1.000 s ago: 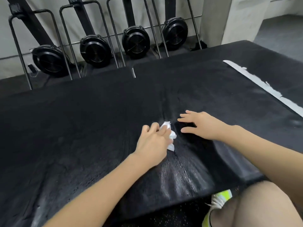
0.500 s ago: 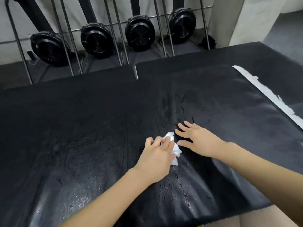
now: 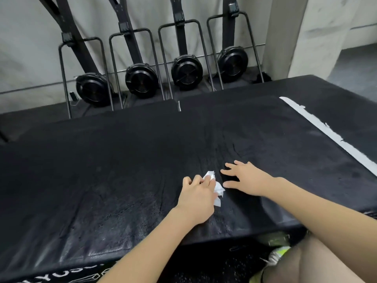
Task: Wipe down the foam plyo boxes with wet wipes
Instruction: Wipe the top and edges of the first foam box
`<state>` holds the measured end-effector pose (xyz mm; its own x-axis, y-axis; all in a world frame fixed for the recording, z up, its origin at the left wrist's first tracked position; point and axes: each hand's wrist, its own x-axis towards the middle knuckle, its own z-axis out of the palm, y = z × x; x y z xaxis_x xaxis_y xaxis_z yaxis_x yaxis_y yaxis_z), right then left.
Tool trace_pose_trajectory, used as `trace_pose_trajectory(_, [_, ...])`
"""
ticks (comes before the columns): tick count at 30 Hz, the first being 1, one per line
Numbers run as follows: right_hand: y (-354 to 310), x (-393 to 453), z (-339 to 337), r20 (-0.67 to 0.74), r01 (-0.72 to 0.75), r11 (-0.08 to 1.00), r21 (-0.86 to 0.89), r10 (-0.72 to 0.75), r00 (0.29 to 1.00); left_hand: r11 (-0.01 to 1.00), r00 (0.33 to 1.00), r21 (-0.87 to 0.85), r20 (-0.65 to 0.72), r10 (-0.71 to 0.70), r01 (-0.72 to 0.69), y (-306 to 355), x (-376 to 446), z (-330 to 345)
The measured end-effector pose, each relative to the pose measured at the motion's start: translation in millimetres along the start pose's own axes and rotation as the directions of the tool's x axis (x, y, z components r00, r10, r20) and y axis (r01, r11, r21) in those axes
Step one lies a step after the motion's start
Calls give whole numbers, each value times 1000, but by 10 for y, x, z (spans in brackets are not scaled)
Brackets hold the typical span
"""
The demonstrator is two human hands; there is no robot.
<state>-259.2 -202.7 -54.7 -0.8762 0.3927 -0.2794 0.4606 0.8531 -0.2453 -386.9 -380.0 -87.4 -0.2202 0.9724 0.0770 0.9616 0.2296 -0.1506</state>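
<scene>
gripping crumpled white wet wipe [image 3: 216,188], left hand [image 3: 196,200], black plyo box [image 3: 122,170] glistening damp

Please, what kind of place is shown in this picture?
Most likely a gym. A row of black fan-wheel exercise machines stands against the wall, and the person wipes a large black foam plyo box with a wet wipe. A sports shoe shows at the bottom.

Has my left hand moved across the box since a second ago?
No: the left hand, gripping the wipe, keeps its place relative to the white tape strip.
</scene>
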Motion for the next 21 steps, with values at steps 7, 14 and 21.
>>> trace_pose_trajectory(7, [294,627,-283,21,-10,1000,-9,11,1000,997,995,-1,57,-77,78,-509,887,16])
trace_pose_trajectory(14, [505,1522,-696,2,2,998,-68,-2,1000,989,987,51,64,-145,142,-1040,1782,166])
trace_pose_trajectory(21, [552,1912,-703,70,-20,998,-56,24,997,988,989,55,31,-144,142,-1445,2477,338])
